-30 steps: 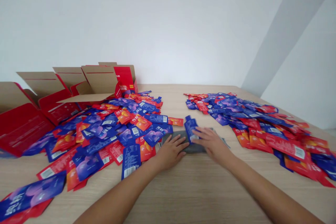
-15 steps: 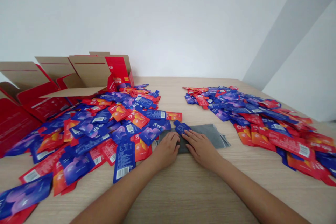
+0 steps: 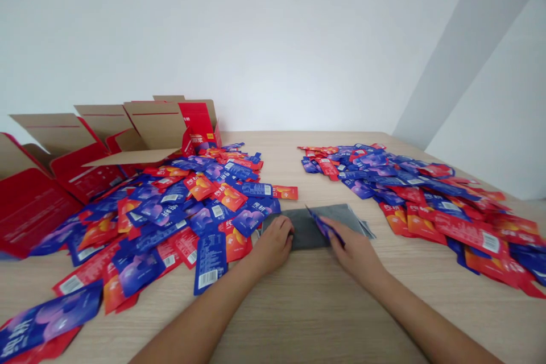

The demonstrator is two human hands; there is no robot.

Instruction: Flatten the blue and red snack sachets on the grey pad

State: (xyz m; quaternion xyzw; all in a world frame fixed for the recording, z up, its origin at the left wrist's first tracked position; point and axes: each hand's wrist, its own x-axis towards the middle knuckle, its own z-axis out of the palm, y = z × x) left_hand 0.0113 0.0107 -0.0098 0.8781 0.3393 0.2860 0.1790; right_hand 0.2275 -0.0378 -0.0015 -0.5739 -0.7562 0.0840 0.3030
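A flat grey plastic bag (image 3: pixel 303 227), its edges looking layered at the right, lies on the table in front of me. My left hand (image 3: pixel 275 240) rests on the bag's left end with its fingers curled inward; what lies under the fingertips is hidden. Between the thumb and fingers of my right hand (image 3: pixel 356 250) is a blue pouch (image 3: pixel 319 223), tilted up on edge over the bag. Left of my left hand, blue and red pouches are heaped, a blue one (image 3: pixel 211 261) with a barcode being among the closest.
Open red cardboard boxes (image 3: pixel 85 176) with raised brown flaps stand at the left behind the left heap. A second heap of red and blue pouches (image 3: pixel 409 182) spreads along the right side. The wooden table (image 3: pixel 281 153) ends at a white wall.
The blue pouch, flat on the grey bag before, is now lifted and tilted in my right hand, which has moved right. My left hand has stayed nearly in place. The view has shifted slightly.
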